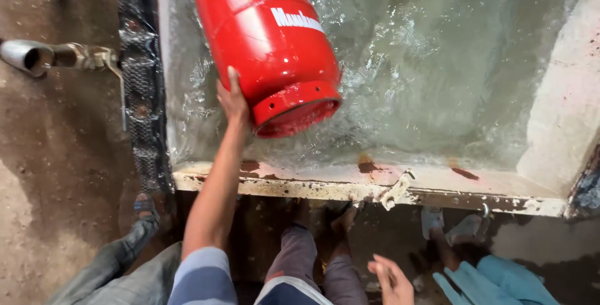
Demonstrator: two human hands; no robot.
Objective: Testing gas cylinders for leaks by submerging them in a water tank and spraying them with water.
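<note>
Red steel is what your left hand [233, 100] meets: a gas cylinder [265, 42] lying tilted over the water tank [350, 183]. Your fingers are stretched flat against the cylinder's lower side, near its foot ring, pressing rather than gripping. The cylinder's long axis runs diagonally, up and away from that hand toward the top of the view; its base ring points down and toward you, slightly to the right of your hand, and its top end is cut off by the frame edge. The base sits at the churned, splashing water [431, 74] (how deep it dips, you cannot tell).

Your right hand [392, 281] hangs low and near your body, well apart from the cylinder, fingers loosely spread and holding nothing. It is blurred.

Below your left forearm runs the tank's rusty, paint-chipped rim. Far to the left of that hand, a metal tap [28, 56] juts out over the brown floor [56, 155].
</note>
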